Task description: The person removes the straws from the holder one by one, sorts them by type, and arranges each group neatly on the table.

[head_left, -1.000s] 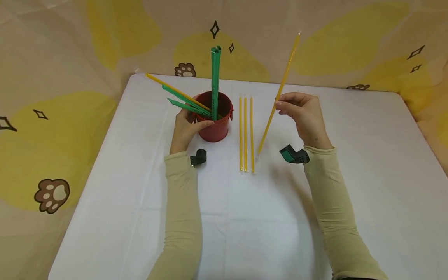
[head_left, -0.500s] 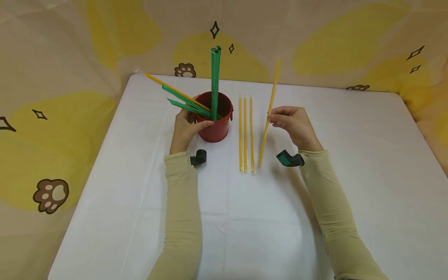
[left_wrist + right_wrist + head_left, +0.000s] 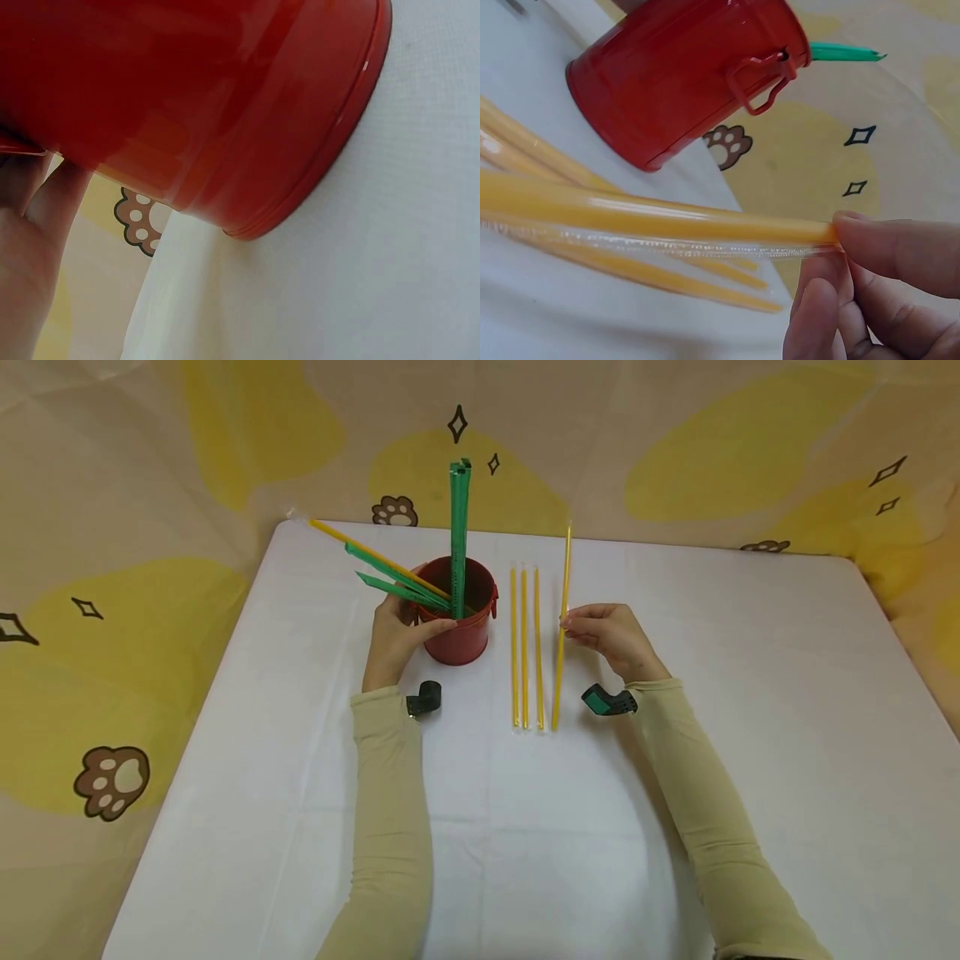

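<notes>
From left: one slanted yellow straw [image 3: 381,560] and slanted green straws [image 3: 392,586], leaning over the left rim of the red bucket [image 3: 456,646]; left hand [image 3: 393,639], clasped round the bucket's side, thumb at the front rim; upright green straws [image 3: 458,539] within; three yellow straws [image 3: 525,647], near-parallel on the white table [image 3: 487,793]; just beside these, a clear-wrapped held straw [image 3: 566,568], pinched between thumb and fingers of the right hand [image 3: 613,633].
</notes>
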### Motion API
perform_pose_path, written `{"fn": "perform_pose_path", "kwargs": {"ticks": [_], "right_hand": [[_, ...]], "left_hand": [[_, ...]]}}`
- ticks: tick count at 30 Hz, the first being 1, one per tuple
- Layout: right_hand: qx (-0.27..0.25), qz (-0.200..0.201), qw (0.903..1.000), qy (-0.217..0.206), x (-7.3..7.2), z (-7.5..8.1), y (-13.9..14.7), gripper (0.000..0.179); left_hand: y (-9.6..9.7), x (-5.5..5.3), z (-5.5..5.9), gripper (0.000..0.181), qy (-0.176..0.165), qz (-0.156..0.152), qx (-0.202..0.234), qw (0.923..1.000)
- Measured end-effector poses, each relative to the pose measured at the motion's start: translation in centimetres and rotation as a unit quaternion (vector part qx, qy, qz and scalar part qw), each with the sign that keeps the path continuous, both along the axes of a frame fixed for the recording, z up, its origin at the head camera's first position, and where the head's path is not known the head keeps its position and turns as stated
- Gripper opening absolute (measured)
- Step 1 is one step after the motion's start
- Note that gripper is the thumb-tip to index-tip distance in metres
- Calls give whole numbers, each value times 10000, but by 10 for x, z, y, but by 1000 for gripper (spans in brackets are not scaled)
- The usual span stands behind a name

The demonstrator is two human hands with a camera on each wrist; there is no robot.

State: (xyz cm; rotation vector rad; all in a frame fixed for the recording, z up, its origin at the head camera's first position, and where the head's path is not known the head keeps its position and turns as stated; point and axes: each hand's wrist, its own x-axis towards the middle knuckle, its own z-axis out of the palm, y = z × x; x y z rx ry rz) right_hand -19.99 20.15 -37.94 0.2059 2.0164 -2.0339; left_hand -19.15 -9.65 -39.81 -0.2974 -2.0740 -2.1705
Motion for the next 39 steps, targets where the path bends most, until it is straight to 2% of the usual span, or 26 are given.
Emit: {"fn": "perform_pose_path", "kwargs": {"ticks": [7,13,20,24,30,39], "right_hand": [[174,-117,9997,-142,-6,-11,-2,6],[205,13,9997,-150,-9,-19,-3,4],[738,-73,9971,-153,-10,-28,-6,15],[897,-92,9959,36,-11,-31,-9,18],[1087,-153,9939,50,-10,-33,-11,20],[1106,-312,9933,103,-9,-35,-11,17]], "left_hand": [[-1,0,0,68,6,-16,4,10000],[-1,0,-1,68,19,-30,64,10000],[0,1,-1,68,37,-26,54,10000],[-1,0,0,68,39,-10,5,10000],[-1,0,0,69,-85,83,-147,9998],[-1,1,1,69,21,23,-86,10000]]}}
